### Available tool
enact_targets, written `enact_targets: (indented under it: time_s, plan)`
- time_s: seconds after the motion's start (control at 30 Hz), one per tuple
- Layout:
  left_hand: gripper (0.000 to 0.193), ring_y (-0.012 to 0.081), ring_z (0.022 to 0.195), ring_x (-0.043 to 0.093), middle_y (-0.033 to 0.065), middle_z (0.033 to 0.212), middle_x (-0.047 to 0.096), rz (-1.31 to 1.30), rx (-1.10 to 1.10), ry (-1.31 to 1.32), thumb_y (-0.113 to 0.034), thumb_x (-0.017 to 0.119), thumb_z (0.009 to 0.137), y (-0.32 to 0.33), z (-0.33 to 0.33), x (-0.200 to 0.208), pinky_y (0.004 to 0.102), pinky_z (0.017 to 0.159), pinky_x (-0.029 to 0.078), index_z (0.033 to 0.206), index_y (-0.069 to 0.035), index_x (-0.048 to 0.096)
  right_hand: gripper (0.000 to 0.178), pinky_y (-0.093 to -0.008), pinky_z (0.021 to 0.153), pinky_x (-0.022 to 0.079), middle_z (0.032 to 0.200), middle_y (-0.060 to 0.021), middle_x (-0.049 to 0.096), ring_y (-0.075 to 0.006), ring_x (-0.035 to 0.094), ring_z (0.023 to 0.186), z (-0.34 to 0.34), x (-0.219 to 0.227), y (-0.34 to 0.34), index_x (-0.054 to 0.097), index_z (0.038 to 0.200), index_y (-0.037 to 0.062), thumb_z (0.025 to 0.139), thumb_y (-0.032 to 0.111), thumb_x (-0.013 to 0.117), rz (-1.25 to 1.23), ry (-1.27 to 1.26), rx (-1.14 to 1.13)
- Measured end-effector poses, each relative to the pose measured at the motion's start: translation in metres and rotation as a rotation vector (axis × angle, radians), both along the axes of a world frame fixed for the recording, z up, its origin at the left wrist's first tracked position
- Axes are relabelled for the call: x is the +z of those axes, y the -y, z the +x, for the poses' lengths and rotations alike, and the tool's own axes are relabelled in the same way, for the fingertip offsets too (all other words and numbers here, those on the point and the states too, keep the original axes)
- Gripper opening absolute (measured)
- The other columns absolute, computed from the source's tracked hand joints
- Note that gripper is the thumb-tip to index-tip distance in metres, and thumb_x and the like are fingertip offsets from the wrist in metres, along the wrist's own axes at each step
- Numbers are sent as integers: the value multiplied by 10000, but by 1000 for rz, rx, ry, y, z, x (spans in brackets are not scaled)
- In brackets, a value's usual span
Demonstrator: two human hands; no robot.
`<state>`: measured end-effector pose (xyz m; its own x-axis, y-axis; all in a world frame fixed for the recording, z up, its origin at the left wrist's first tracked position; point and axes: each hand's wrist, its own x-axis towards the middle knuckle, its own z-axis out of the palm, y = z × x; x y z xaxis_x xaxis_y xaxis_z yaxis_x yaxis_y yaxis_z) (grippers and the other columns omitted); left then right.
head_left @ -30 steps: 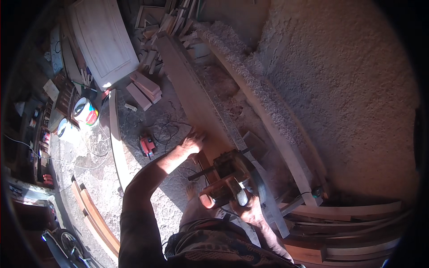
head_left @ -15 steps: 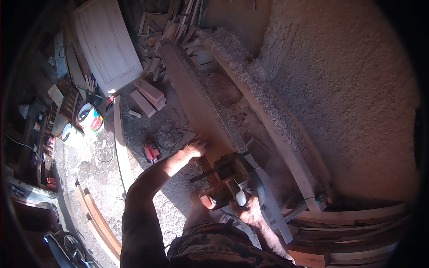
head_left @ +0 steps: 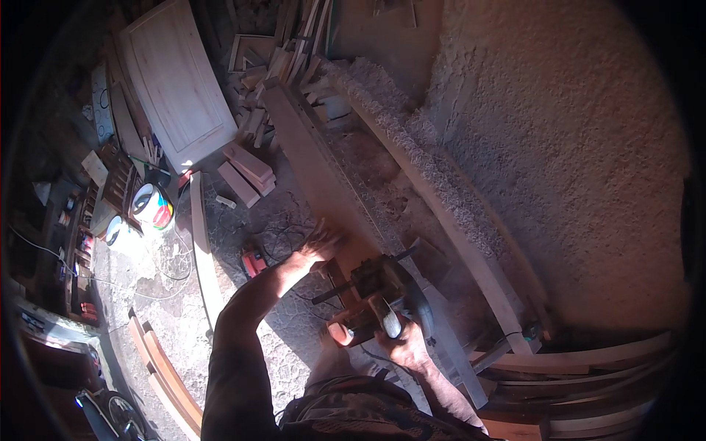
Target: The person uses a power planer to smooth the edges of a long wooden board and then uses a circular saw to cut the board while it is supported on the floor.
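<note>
A long brown plank [head_left: 312,173] lies lengthwise ahead of me on a raised support. Standing on its near end is a dusty circular saw [head_left: 382,287] with a rounded guard on the right and a thin guide bar sticking out on both sides. My right hand [head_left: 408,348] is wrapped round the saw's rear handle. Ahead and to the left of the saw, my left hand [head_left: 321,245] rests on the plank near its left edge, fingers spread. The blade and the cut are hidden from me.
Shavings cover a long beam [head_left: 441,198] on the right, before a rough wall. Boards [head_left: 596,360] are stacked at lower right. Left on the floor are a red power tool [head_left: 254,262] with its cord, short blocks [head_left: 248,173] and a paint bucket [head_left: 152,207]. A panelled door [head_left: 180,84] leans behind.
The whole view has shifted slightly. My left hand's fingers look more spread on the plank. My right hand stays on the saw, which has barely moved.
</note>
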<state>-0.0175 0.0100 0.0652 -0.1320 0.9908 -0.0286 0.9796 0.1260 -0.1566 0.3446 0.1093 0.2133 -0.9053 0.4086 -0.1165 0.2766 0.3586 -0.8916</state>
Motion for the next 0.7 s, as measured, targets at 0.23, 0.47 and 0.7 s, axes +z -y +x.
enact_targets:
  time_s: [0.23,0.47,0.7]
  plan:
    - [768,426,1488,277,175,1633,269,-285,190,-160,-308,810,694,-4,-15,4,665,1222,24,1395,-82,590,403,-417,788,547,939,-198,704,-365,699,891,-14,1,2,633,1155,35,815,224,738,-10,51,16]
    - [680,363,1445,377,167,1545,395,-159,132,-174,-278,750,788,5,-28,-2,657,1227,35,1397,-43,560,401,-414,770,554,936,-191,708,-367,705,878,-26,-5,2,628,1161,45,818,221,737,3,28,33]
    - [472,330,1253,586,134,1385,539,-146,30,-112,-165,575,897,-12,-17,32,668,1212,127,1360,-73,586,452,-399,854,547,1053,-177,715,-325,701,998,-33,-8,-5,615,1240,65,824,197,734,-45,37,12]
